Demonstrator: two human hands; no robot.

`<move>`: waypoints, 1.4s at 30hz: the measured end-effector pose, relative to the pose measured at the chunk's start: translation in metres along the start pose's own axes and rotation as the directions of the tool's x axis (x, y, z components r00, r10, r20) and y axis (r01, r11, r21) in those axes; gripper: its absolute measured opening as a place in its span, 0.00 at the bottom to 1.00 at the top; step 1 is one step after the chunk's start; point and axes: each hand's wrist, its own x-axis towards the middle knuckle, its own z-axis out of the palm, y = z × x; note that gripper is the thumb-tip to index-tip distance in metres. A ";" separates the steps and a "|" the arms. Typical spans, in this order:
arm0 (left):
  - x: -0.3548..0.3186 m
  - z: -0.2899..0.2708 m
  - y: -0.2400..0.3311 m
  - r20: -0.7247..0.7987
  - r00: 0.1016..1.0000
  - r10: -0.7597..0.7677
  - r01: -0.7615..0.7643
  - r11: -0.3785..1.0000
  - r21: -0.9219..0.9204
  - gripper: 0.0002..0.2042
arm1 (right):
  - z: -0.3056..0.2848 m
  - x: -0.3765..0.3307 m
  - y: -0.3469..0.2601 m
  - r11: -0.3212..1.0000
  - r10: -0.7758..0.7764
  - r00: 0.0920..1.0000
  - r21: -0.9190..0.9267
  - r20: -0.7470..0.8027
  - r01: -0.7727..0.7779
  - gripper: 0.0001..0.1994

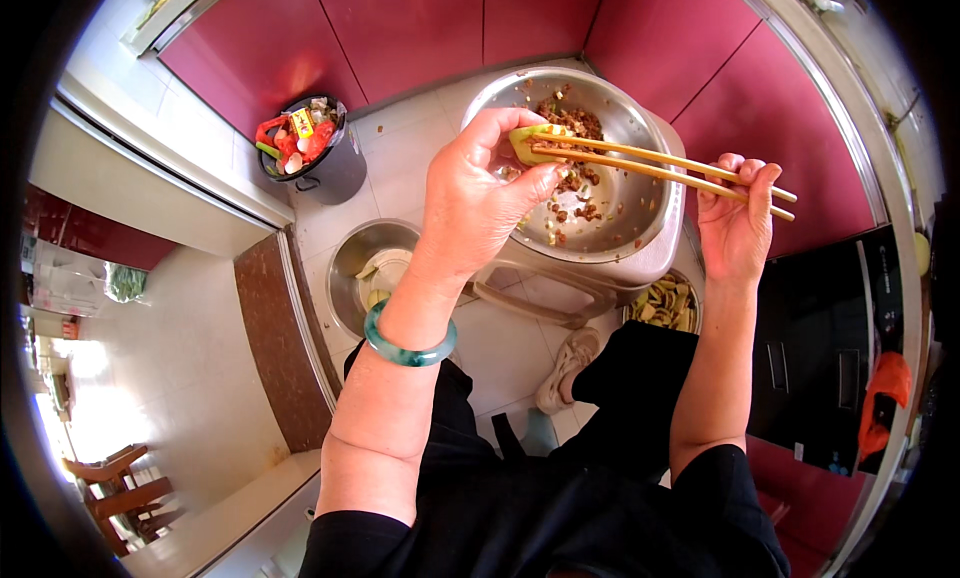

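Observation:
My left hand [468, 193], with a green bangle at the wrist, pinches a pale green piece of vegetable [522, 148] between thumb and fingers. It is over the near left part of a large steel bowl [635, 213]. Brown minced filling [580, 126] lies in the bowl and clings to its wall. A pair of wooden chopsticks [665, 168] is gripped in my right hand [735, 218], right of the bowl. Their tips touch the vegetable piece, where some filling shows. Whether the piece is slit cannot be made out.
The bowl rests on a beige plastic stool [655, 268]. A second steel bowl [343, 278] with a few pale pieces stands lower left. Cut vegetable pieces [665, 306] fill a container beside my knee. A full bin [338, 173] stands by the pink cabinets [400, 38].

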 end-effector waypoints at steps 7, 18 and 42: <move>-0.001 0.002 -0.001 -0.031 0.997 0.069 -0.062 0.979 0.192 0.25 | 0.001 0.001 0.001 0.996 -0.034 0.999 -0.081 0.009 0.034 0.16; -0.001 0.005 0.008 -0.067 0.998 -0.003 0.010 0.996 0.093 0.30 | 0.001 -0.001 -0.009 0.997 -0.066 0.998 -0.040 -0.002 0.066 0.16; -0.002 0.005 0.003 0.016 1.000 0.016 -0.018 0.988 0.150 0.31 | 0.000 0.001 0.000 0.998 0.040 0.998 -0.050 -0.044 -0.042 0.16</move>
